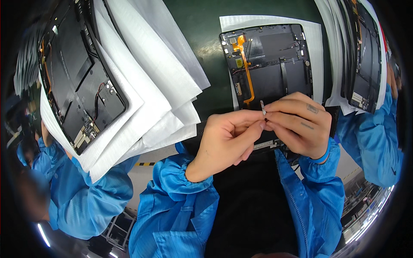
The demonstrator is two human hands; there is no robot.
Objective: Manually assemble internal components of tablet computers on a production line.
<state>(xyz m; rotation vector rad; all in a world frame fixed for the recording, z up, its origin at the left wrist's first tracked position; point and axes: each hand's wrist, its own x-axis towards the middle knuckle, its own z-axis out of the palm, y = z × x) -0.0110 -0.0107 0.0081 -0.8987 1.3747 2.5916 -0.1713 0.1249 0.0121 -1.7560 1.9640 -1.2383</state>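
Observation:
In front of my chest, above the near edge of an open tablet housing (269, 56), my two hands meet fingertip to fingertip. A small silvery strip (263, 105) with a dark lower end sticks up between them. My left hand (226, 137) pinches with thumb and forefinger at its lower end. From the other side, the thumb and fingers of my right hand (301, 124) close on the same strip. The housing is black inside, with an orange flex cable (247, 79) along its left part. It lies on a white foam sheet (317, 51); my hands hide its near part.
At left rises a stack of black tablet housings (73, 64) interleaved with white foam sheets (150, 56). Another similar stack (365, 51) stands at right. The tabletop (198, 21) is dark green. Blue-sleeved people sit close on both sides, one sleeve (92, 198) at left, another (370, 142) at right.

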